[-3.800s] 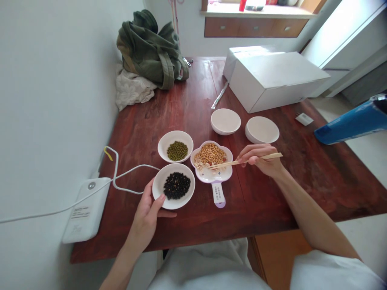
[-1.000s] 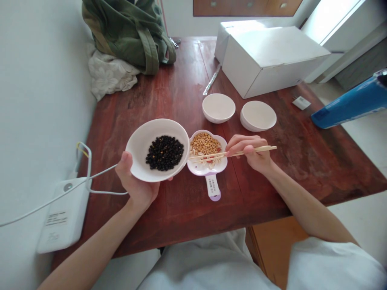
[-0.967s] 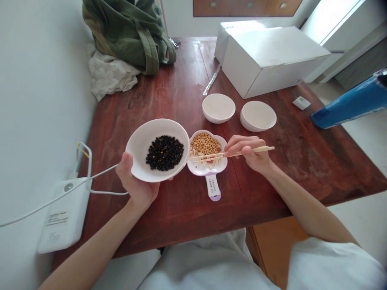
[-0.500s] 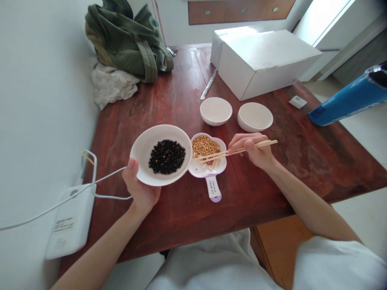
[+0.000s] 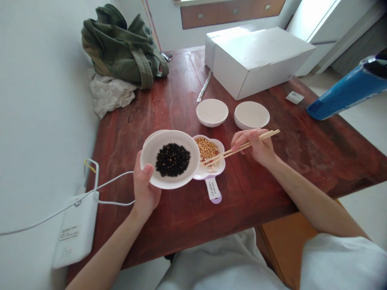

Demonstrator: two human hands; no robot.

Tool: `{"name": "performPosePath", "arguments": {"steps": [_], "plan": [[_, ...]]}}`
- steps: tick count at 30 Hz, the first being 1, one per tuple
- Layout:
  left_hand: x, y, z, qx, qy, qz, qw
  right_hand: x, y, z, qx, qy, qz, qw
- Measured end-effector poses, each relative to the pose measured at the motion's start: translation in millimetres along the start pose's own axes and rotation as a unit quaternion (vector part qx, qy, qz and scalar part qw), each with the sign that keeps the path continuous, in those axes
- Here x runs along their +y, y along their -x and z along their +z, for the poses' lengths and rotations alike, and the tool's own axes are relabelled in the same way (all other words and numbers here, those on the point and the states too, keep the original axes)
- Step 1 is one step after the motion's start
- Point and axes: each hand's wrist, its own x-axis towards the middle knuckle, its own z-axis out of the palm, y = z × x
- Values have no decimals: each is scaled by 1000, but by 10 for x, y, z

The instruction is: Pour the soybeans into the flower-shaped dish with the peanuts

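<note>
The left hand (image 5: 145, 189) reaches forward, palm up, fingers cupped beneath a white bowl of black beans (image 5: 171, 159) with the thumb on its rim, holding it above the worktop (image 5: 181, 209). Beside it sits a flower-shaped dish (image 5: 211, 155) of yellow beans. The right hand (image 5: 256, 147), wrist bent inward, pinches chopsticks (image 5: 242, 148) whose tips rest in that dish.

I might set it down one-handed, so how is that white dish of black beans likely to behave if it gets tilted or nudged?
The white dish looks shallow, so the loose black beans would probably roll and spill over its low rim. The left hand grips only one edge, so it may tip away. It looks like glazed ceramic: likely smooth, rigid and breakable.
</note>
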Motion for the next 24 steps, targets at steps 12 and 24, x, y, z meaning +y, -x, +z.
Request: {"name": "performPosePath", "arguments": {"steps": [12, 24], "plan": [[194, -162, 101, -37, -12, -40, 998, -214, -158, -140, 166, -163, -73, 970], [129, -188, 624, -150, 52, -78, 984, -783, -474, 28, -148, 10, 109, 983]]}}
